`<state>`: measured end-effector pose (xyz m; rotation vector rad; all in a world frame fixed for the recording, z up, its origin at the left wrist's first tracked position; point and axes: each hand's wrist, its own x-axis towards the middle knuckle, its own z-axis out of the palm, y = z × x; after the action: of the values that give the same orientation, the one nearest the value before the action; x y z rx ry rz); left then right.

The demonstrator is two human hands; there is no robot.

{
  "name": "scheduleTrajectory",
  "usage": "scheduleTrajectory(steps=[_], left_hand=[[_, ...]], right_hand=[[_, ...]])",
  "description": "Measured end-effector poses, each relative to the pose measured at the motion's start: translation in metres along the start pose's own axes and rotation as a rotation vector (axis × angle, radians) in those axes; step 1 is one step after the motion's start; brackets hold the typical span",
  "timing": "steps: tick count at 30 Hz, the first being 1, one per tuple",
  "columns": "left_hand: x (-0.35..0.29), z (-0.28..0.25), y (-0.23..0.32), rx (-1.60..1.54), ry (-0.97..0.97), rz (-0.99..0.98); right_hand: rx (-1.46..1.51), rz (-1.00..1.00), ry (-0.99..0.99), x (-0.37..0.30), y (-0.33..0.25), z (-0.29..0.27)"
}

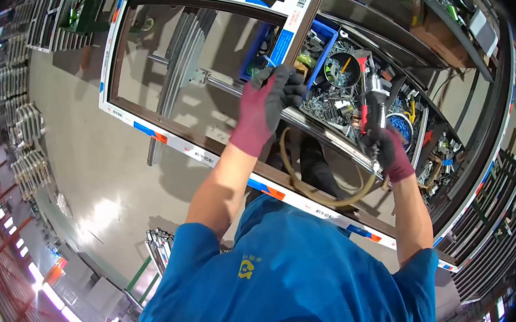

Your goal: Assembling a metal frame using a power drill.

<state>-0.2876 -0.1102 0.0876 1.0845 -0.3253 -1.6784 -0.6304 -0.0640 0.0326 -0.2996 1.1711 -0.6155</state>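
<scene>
My left hand (270, 97), in a maroon and black glove, is over the frame's middle bar (295, 22), beside a blue parts bin (321, 32). Its fingers are curled together; what they hold, if anything, is too small to make out. In my right hand (390, 154), gloved alike, is a black and silver air screwdriver (375, 101), pointing away from me over the hardware tray. A beige air hose (338, 202) loops from near its grip. The large window frame (171, 139), brown with white protective film, lies across in front of me.
Below the frame, a tray holds loose screws (322, 109), a dark round bowl (341, 70) and a white tub of blue pieces (400, 126). A metal rail (324, 132) crosses under the opening. A cardboard box (440, 41) sits far right; stacked profiles (26, 122) stand left.
</scene>
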Motion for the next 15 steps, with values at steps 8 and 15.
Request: scheduleTrajectory(steps=[8,15], left_hand=[[0.018,0.044,0.007,-0.081,-0.025,0.060],[0.020,0.041,0.001,-0.022,0.111,0.082]], right_hand=[[-0.628,-0.376,-0.154,-0.064,-0.070,0.066],[-0.702,-0.341,-0.186,-0.058,-0.059,0.071]])
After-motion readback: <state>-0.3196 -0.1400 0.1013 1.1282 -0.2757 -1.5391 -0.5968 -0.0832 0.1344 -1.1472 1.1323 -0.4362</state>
